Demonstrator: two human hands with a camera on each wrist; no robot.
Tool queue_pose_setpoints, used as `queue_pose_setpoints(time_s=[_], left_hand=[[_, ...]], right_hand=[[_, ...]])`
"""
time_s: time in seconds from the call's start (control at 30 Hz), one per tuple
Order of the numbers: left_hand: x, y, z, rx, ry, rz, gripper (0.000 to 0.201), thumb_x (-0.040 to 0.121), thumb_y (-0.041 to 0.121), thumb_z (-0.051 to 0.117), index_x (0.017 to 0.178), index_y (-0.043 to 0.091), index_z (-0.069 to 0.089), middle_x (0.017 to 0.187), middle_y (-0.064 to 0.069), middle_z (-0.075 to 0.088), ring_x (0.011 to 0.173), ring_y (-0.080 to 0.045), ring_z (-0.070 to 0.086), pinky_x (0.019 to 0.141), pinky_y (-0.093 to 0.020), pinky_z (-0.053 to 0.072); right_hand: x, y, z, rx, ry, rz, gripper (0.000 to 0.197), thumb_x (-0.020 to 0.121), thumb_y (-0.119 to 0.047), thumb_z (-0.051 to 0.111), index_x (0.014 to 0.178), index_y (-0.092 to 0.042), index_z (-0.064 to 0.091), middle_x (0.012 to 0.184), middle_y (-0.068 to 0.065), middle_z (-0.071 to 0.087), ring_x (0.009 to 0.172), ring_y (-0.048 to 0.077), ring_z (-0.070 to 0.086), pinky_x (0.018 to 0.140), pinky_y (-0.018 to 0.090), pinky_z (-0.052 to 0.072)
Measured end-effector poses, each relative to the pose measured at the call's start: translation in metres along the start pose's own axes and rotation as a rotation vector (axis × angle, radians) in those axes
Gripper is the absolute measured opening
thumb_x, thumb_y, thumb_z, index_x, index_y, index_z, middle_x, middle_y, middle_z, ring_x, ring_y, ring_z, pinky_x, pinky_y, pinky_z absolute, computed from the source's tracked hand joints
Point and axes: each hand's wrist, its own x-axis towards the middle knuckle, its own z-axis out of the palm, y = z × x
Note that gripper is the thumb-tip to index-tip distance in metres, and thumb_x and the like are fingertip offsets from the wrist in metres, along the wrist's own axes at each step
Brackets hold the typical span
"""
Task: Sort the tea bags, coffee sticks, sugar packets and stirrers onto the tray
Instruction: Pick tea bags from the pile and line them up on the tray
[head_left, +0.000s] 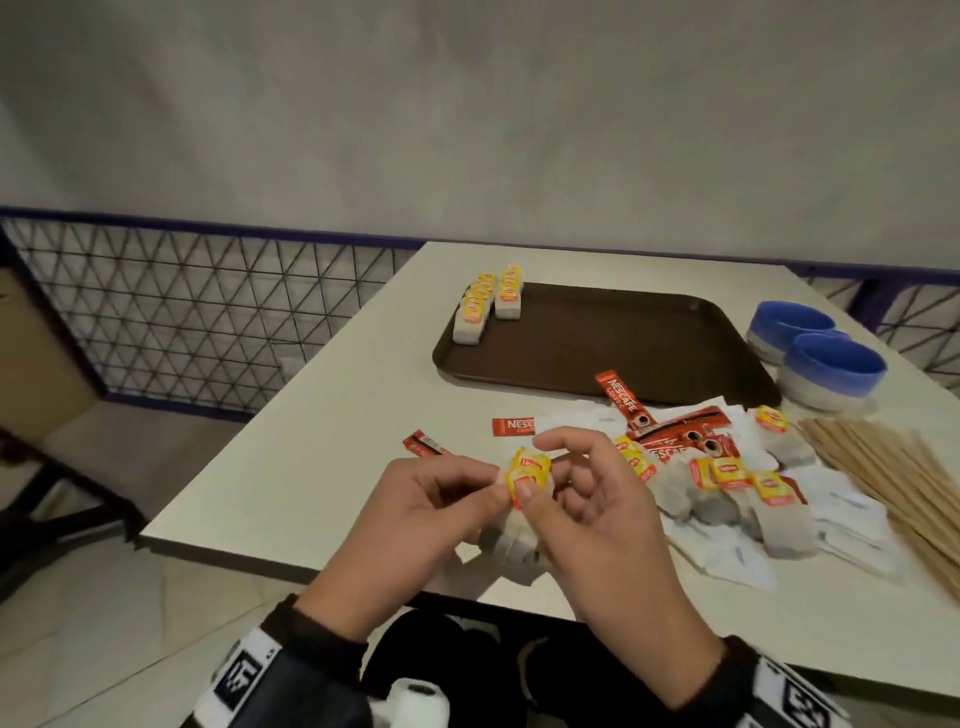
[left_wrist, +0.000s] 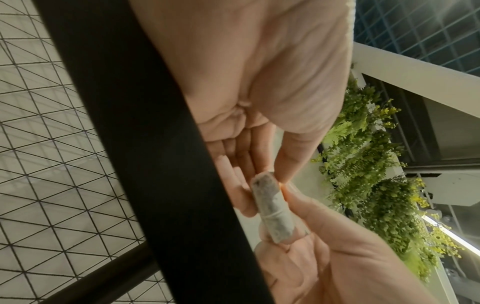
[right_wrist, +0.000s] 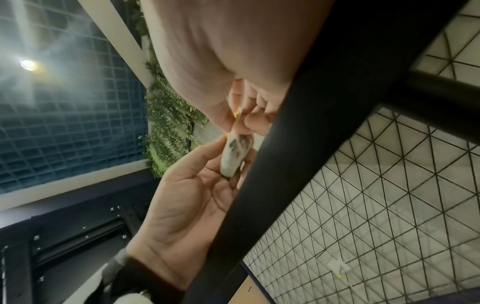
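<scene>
Above the table's front edge, both hands hold one grey-white tea bag (head_left: 525, 475) with a yellow and red tag. My left hand (head_left: 488, 486) pinches its left side; my right hand (head_left: 550, 478) pinches the tag with thumb and fingers. The bag (left_wrist: 270, 205) hangs between the two hands in the left wrist view, and the right wrist view shows the same bag (right_wrist: 235, 156). A brown tray (head_left: 623, 343) lies further back with two rows of tea bags (head_left: 485, 306) at its far left corner. Loose tea bags (head_left: 737, 483), red coffee sticks (head_left: 621, 395), white sugar packets (head_left: 852, 519) and wooden stirrers (head_left: 893, 478) lie to the right.
Two blue and white bowls (head_left: 826, 364) stand right of the tray. More coffee sticks (head_left: 511, 426) lie just beyond my hands. A wire mesh fence (head_left: 182, 322) runs behind and left of the white table (head_left: 322, 441).
</scene>
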Motion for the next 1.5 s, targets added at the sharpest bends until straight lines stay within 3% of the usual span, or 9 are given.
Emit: queue_pose_setpoints(time_s=[0.17,0.23,0.37,0.5,0.87,0.97,1.2,1.37,1.5], left_hand=[[0.003,-0.001,-0.002,-0.022,0.051,-0.017,0.013,0.086,0.017,0.075,0.093,0.006,0.079,0.089,-0.024,0.074,0.080,-0.049,0.067,0.079,-0.062,0.055],[0.003,-0.002,-0.002,-0.033,0.078,-0.032,0.013,0.086,0.016,0.077,0.093,0.006,0.078,0.090,-0.027,0.072,0.085,-0.054,0.064,0.081,-0.066,0.054],[0.005,-0.003,-0.001,-0.016,0.085,-0.034,0.011,0.087,0.011,0.073,0.092,0.002,0.076,0.087,-0.026,0.072,0.073,-0.031,0.066,0.070,-0.044,0.059],[0.004,-0.003,-0.001,-0.028,0.061,-0.032,0.013,0.086,0.006,0.074,0.091,-0.006,0.072,0.088,-0.028,0.072,0.070,-0.025,0.067,0.066,-0.029,0.057],[0.004,-0.002,0.000,-0.074,0.115,-0.053,0.029,0.087,0.028,0.068,0.091,0.000,0.074,0.093,-0.030,0.067,0.076,-0.028,0.062,0.078,-0.047,0.056],[0.005,-0.005,0.000,-0.076,0.156,-0.063,0.026,0.088,0.026,0.069,0.090,0.000,0.075,0.093,-0.027,0.070,0.079,-0.030,0.065,0.081,-0.054,0.057],[0.007,-0.006,0.000,-0.060,0.200,-0.073,0.018,0.093,0.018,0.068,0.090,0.004,0.078,0.090,-0.019,0.074,0.082,-0.034,0.069,0.082,-0.051,0.060],[0.004,-0.005,-0.001,-0.007,0.131,-0.037,0.018,0.094,0.020,0.066,0.091,0.008,0.080,0.084,-0.025,0.071,0.070,-0.028,0.061,0.077,-0.045,0.060],[0.001,-0.003,-0.001,-0.029,0.066,-0.009,0.024,0.090,0.026,0.065,0.093,0.007,0.080,0.086,-0.026,0.071,0.070,-0.022,0.062,0.076,-0.036,0.059]], right_hand=[[0.006,0.003,-0.002,-0.145,-0.028,-0.096,0.037,0.094,-0.015,0.073,0.114,-0.043,0.062,0.092,-0.003,0.065,0.074,0.023,0.061,0.069,0.043,0.058],[0.006,0.004,-0.004,-0.178,-0.016,-0.108,0.036,0.093,-0.020,0.074,0.115,-0.045,0.060,0.094,-0.007,0.063,0.072,0.019,0.058,0.065,0.039,0.056],[0.007,0.008,-0.006,-0.181,0.037,-0.135,0.035,0.090,-0.018,0.077,0.110,-0.041,0.060,0.087,-0.011,0.058,0.072,0.009,0.055,0.063,0.025,0.051],[0.004,0.010,-0.006,-0.164,0.023,-0.099,0.029,0.089,-0.018,0.077,0.106,-0.036,0.060,0.087,-0.010,0.063,0.080,0.009,0.060,0.068,0.024,0.052],[0.004,0.010,-0.010,-0.120,0.008,-0.070,0.028,0.087,-0.014,0.080,0.106,-0.033,0.070,0.085,-0.005,0.065,0.079,0.013,0.061,0.071,0.030,0.053],[0.005,0.011,-0.011,-0.095,0.027,-0.058,0.031,0.085,-0.014,0.082,0.105,-0.036,0.072,0.085,-0.002,0.066,0.080,0.026,0.060,0.069,0.034,0.056],[0.006,0.004,-0.011,-0.025,-0.006,-0.062,0.028,0.077,-0.015,0.084,0.095,-0.036,0.077,0.083,-0.002,0.071,0.074,0.012,0.059,0.068,0.027,0.057],[0.006,-0.002,-0.010,0.071,-0.020,0.027,0.020,0.079,-0.011,0.081,0.091,-0.027,0.078,0.086,0.003,0.070,0.057,0.010,0.060,0.046,0.017,0.047],[0.007,-0.005,-0.009,0.049,-0.006,0.066,0.022,0.084,-0.009,0.078,0.092,-0.030,0.078,0.088,0.003,0.068,0.048,0.014,0.050,0.041,0.022,0.041]])
